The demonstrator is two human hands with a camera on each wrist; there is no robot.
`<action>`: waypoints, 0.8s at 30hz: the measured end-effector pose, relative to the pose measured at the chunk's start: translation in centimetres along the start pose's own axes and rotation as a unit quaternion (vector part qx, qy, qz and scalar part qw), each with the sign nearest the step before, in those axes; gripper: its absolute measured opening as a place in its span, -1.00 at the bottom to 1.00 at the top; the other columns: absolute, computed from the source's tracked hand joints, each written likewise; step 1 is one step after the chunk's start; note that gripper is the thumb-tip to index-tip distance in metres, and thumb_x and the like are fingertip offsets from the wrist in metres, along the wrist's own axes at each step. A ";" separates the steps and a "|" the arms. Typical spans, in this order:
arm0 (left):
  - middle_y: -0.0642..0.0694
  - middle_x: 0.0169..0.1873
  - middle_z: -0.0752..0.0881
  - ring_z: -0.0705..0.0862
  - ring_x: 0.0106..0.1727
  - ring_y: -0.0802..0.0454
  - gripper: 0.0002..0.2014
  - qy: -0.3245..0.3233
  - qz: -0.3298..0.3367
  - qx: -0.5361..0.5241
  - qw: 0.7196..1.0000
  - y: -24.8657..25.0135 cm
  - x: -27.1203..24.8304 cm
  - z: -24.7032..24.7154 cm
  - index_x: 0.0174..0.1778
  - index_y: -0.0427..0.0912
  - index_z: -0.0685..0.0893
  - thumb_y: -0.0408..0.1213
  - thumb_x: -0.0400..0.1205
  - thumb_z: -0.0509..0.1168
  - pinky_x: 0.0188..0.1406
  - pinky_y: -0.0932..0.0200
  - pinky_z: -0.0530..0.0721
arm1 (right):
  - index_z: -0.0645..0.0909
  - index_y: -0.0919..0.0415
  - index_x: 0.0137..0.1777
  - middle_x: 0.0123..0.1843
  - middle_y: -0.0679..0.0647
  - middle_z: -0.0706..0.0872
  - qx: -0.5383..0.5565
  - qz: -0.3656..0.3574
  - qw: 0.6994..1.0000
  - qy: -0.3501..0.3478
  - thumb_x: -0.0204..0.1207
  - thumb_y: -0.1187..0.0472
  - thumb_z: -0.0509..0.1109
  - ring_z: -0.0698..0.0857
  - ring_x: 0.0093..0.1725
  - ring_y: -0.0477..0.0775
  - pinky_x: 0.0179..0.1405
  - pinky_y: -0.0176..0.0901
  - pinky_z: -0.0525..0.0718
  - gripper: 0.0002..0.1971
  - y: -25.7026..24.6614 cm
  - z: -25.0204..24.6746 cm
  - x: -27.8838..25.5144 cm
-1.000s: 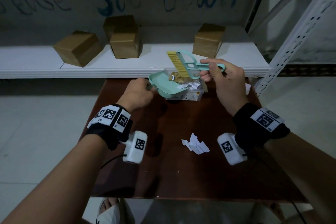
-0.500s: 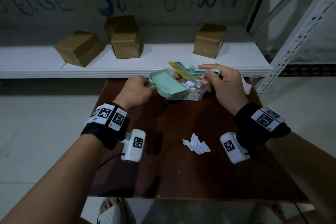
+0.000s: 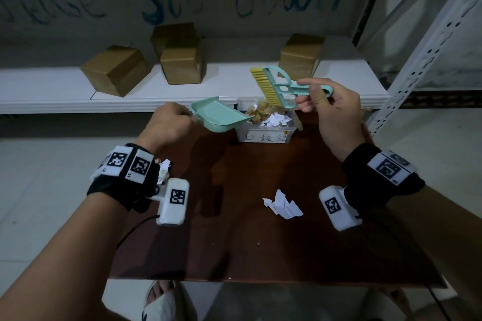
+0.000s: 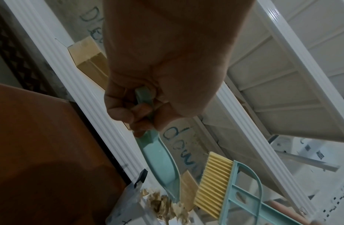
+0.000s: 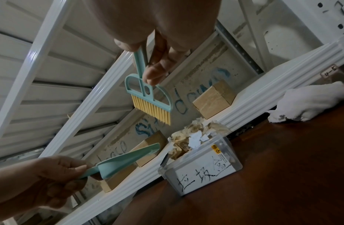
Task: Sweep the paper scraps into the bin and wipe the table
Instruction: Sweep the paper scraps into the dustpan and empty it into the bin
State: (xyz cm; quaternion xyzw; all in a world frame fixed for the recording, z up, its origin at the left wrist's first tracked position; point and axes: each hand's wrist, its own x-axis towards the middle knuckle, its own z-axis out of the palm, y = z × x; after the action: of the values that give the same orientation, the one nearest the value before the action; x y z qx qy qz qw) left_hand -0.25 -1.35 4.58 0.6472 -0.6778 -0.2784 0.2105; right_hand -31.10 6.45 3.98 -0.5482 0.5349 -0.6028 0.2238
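Paper scraps: most sit heaped in bin point(image 3: 266, 134), tan + white bits piled above its rim; one crumpled white scrap point(image 3: 283, 206) lies loose mid-table, well apart from bin; another white scrap point(image 3: 163, 171) shows at table's left edge, partly hidden behind left wristband. Largest to smallest: white metal shelf point(image 3: 234, 91) runs across the back w/ four brown cardboard boxes point(image 3: 116, 70) on it, blue scrawl on wall behind reading "sit down". Dark red-brown table point(image 3: 260, 242) butts up under shelf edge. White cloth point(image 5: 309, 102) lies at table's far right, near shelf edge, seen in right wrist view only. Bin is a clear plastic box w/ handwritten label on front, at table's far edge, centre-right. Teal dustpan point(image 3: 221, 116) held off the table, tilted, lip over bin's left rim, touching or nearly touching the heap, can't tell which; pan looks emptied. Left hand point(image 3: 167, 128) wrapped in a fist round dustpan's short handle; left wrist view shows fingers curled tight on it. Small teal brush point(image 3: 276, 86) w/ yellow bristles held in the air above bin, bristles pointing down-left, clear of the scraps. Right hand point(image 3: 336, 109) pinches brush handle between thumb and forefinger, other fingers loosely curled beneath.
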 end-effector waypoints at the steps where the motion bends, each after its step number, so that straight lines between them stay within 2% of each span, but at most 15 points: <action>1: -0.07 -0.39 0.70 0.63 -0.28 -0.09 -0.83 0.005 -0.002 -0.006 1.000 0.0 -0.1 -0.2 -0.17 -0.19 0.80 -0.17 0.65 0.42 -0.16 0.08 0.60 | 0.78 0.20 0.27 -0.11 0.20 0.85 0.006 -0.002 1.000 0.008 0.84 0.15 0.27 0.78 -0.17 0.25 -0.03 -0.04 0.83 -0.73 -0.1 -0.1 0.0; 4: -0.08 -0.44 0.72 0.63 -0.34 -0.10 -0.89 0.025 -0.011 -0.056 0.998 -0.2 -0.2 -1.1 -0.31 -0.16 0.81 -0.23 0.48 0.45 -0.22 0.04 0.62 | 0.78 0.26 0.18 -0.22 0.25 0.81 0.029 -0.018 0.998 0.051 0.84 0.11 0.26 0.73 -0.29 0.13 -0.23 -0.09 0.75 -0.70 -0.5 -0.5 0.2; 7: -0.04 -0.56 0.66 0.56 -0.44 -0.08 -0.93 0.026 -0.019 -0.113 0.993 -0.3 -0.5 -1.9 -0.40 -0.17 0.79 -0.27 0.34 0.42 -0.32 0.12 0.50 | 0.76 0.40 0.07 -0.33 0.32 0.76 0.036 -0.026 0.996 0.077 0.85 0.04 0.22 0.68 -0.43 0.08 -0.42 -0.17 0.65 -0.57 -0.3 -1.4 0.6; 10: -0.09 -0.54 0.61 0.50 -0.48 -0.02 -0.79 -0.043 0.025 -0.121 0.991 -0.3 -1.4 -2.3 -0.30 -0.36 0.73 -0.24 0.36 0.43 -0.40 0.15 0.41 | 0.75 0.50 -0.08 -0.46 0.29 0.67 0.027 -0.017 0.999 0.043 0.83 0.10 0.24 0.61 -0.56 -0.03 -0.54 -0.28 0.54 -0.53 -0.5 -1.9 0.3; 12: -0.16 -0.49 0.59 0.49 -0.46 0.00 -0.76 -0.106 0.048 -0.121 0.986 -0.4 -1.8 -2.2 -0.24 -0.44 0.70 -0.26 0.43 0.43 -0.42 0.16 0.38 | 0.74 0.48 -0.19 -0.53 0.22 0.64 -0.014 -0.016 1.000 0.016 0.81 0.14 0.26 0.62 -0.61 -0.14 -0.55 -0.31 0.54 -0.54 -0.5 -1.8 -0.1; 14: -0.19 -0.46 0.57 0.49 -0.43 -0.03 -0.74 -0.168 0.051 -0.106 0.979 -0.7 -1.9 -2.1 -0.22 -0.42 0.72 -0.23 0.42 0.42 -0.42 0.16 0.39 | 0.75 0.39 -0.30 -0.57 0.11 0.64 -0.086 -0.049 0.995 -0.015 0.79 0.16 0.28 0.63 -0.61 -0.13 -0.54 -0.20 0.57 -0.54 -0.1 -1.7 -0.3; 16: -0.20 -0.45 0.53 0.47 -0.45 -0.05 -0.72 -0.238 0.038 -0.082 0.967 -1.0 -1.9 -1.7 -0.18 -0.41 0.72 -0.20 0.43 0.41 -0.44 0.16 0.42 | 0.73 0.31 -0.40 -0.59 0.00 0.63 -0.185 -0.106 0.975 -0.068 0.74 0.10 0.24 0.65 -0.60 -0.01 -0.49 -0.01 0.62 -0.50 0.3 -1.7 -0.4; 18: -0.16 -0.46 0.51 0.48 -0.49 -0.01 -0.72 -0.296 0.017 -0.035 0.954 -1.3 -2.2 -1.0 -0.14 -0.39 0.72 -0.19 0.44 0.40 -0.49 0.17 0.50 | 0.74 0.26 -0.45 -0.62 -0.12 0.60 -0.247 -0.131 0.952 -0.123 0.66 0.06 0.23 0.66 -0.60 0.07 -0.43 0.02 0.67 -0.50 0.8 -1.7 -0.4; 19: -0.12 -0.47 0.52 0.48 -0.49 0.01 -0.73 -0.319 0.009 -0.002 0.948 -1.3 -2.3 -0.5 -0.14 -0.34 0.72 -0.17 0.44 0.39 -0.48 0.17 0.52 | 0.74 0.26 -0.46 -0.63 -0.13 0.59 -0.266 -0.133 0.943 -0.149 0.64 0.06 0.23 0.66 -0.59 0.07 -0.40 0.02 0.68 -0.51 1.2 -1.7 -0.4; 22: -0.08 -0.43 0.58 0.51 -0.38 -0.04 -0.74 -0.377 0.002 0.080 0.923 -1.4 -2.5 0.6 -0.11 -0.31 0.71 -0.14 0.51 0.37 -0.36 0.10 0.54 | 0.63 0.33 -0.48 -0.59 0.12 0.59 -0.345 -0.131 0.904 -0.216 0.62 0.00 0.20 0.60 -0.53 0.16 -0.31 0.13 0.66 -0.47 2.0 -1.2 -0.5; 24: -0.05 -0.43 0.61 0.53 -0.37 0.00 -0.83 -0.394 0.003 0.124 0.911 -1.3 -2.5 1.2 -0.12 -0.28 0.71 -0.23 0.65 0.35 -0.34 0.10 0.56 | 0.55 0.30 -0.52 -0.59 0.14 0.55 -0.388 -0.126 0.881 -0.240 0.60 0.00 0.21 0.52 -0.51 0.14 -0.28 0.15 0.64 -0.49 2.3 -0.9 -0.8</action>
State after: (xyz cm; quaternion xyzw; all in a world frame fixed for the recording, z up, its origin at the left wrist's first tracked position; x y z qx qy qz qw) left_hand 0.10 1.30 3.00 0.5038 -0.7363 -0.4243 -0.1549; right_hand -32.37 6.74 1.71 -0.7819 0.5821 -0.2200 0.0372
